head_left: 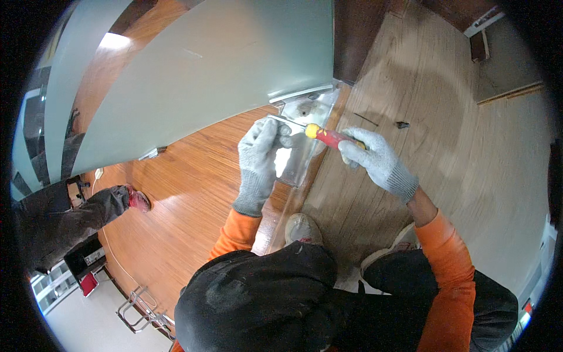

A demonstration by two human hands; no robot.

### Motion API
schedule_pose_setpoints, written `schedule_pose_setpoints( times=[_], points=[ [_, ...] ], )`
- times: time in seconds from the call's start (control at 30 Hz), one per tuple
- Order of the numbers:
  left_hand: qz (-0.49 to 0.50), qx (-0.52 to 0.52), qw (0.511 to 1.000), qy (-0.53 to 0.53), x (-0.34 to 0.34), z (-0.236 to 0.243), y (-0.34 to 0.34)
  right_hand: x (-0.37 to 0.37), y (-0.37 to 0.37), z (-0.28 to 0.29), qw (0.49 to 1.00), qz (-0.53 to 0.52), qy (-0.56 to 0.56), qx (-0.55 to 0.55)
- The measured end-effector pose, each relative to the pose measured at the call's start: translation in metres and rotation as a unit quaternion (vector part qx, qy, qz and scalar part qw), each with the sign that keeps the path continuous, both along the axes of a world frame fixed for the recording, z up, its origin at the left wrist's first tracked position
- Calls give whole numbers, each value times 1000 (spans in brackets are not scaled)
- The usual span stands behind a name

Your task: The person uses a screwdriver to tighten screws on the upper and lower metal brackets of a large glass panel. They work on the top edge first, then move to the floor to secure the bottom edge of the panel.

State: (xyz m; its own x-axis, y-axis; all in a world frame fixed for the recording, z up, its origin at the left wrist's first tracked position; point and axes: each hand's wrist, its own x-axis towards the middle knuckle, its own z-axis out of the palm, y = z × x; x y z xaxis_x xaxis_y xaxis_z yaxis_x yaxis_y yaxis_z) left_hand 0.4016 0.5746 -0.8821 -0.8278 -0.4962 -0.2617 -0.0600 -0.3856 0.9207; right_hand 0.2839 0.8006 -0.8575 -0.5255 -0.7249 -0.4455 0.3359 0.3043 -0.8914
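A screwdriver (331, 137) with a red and yellow handle lies nearly level across the middle of the view. My right hand (370, 157), in a grey-white knit glove, is closed round the handle's end. The metal shaft points left to my gloved left hand (258, 144), whose fingers pinch it near the tip. Whether some small part sits between those fingertips I cannot make out. Just beyond and below the tool, a shiny metal plate (298, 157) with a round dark fitting is set into the floor, at the corner of a large frosted glass panel (234, 64).
On the pale wood floor at right lie a thin dark rod (366, 119) and a small black piece (402, 125). Another person's leg (97, 208) and red shoe stand at left on orange-brown boards. A white cord (114, 252) runs toward a metal frame (141, 311). My shoes flank the floor seam.
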Motion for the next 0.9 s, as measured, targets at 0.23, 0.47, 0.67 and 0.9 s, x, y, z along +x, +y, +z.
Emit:
schedule_pose_setpoints(
  times=[0.23, 0.47, 0.67, 0.9],
  points=[
    [39, 3, 999, -20, -15, -28, 10, 10, 0, -29, 994, 57, 87, 33],
    [98, -125, 983, -89, -37, -57, 6, 17, -7, -49, 982, 33, 138, 123],
    [209, -85, 966, -124, -48, -104, -24, 2, 11, -75, 978, -1, 160, 132],
    [233, -73, 966, -84, -50, -117, -15, -10, 23, -89, 972, -21, 176, 156]
  ],
)
